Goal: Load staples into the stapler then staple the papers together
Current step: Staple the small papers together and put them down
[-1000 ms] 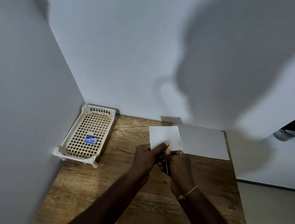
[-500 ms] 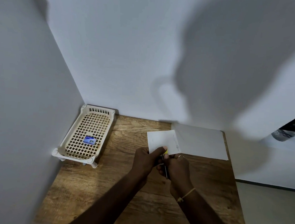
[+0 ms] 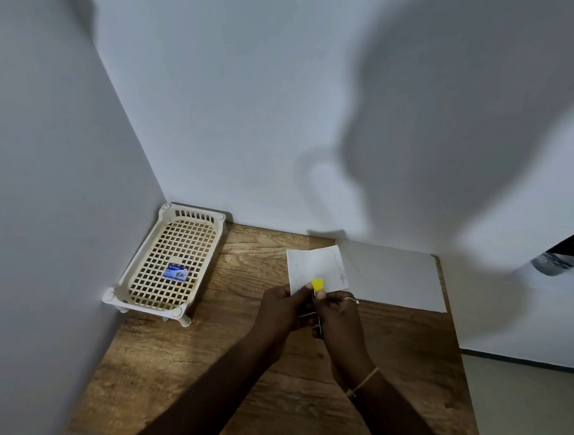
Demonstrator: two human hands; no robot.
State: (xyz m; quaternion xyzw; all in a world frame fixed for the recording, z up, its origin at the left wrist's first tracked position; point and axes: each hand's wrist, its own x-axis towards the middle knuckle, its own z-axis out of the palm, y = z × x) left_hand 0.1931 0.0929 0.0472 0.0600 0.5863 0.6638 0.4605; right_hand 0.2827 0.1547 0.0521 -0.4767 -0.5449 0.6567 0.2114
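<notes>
My left hand (image 3: pixel 280 307) pinches the lower corner of a small white paper (image 3: pixel 316 267) that stands up above the table. Close beside it, my right hand (image 3: pixel 337 319) grips a small stapler (image 3: pixel 318 285), whose yellow tip shows against the paper's lower edge; its dark body is mostly hidden between my hands. A larger white sheet (image 3: pixel 394 280) lies flat at the back right of the wooden table (image 3: pixel 199 358). The blue staple box (image 3: pixel 177 272) lies in the cream mesh tray (image 3: pixel 142 295) at the left.
White walls close off the left side and the back. The table's right edge drops to a floor at the lower right. A dark object (image 3: pixel 571 253) shows at the far right edge.
The stapler's yellow tip has come up into view at the paper's lower edge. The paper has tilted slightly, and both hands stay together at the same place.
</notes>
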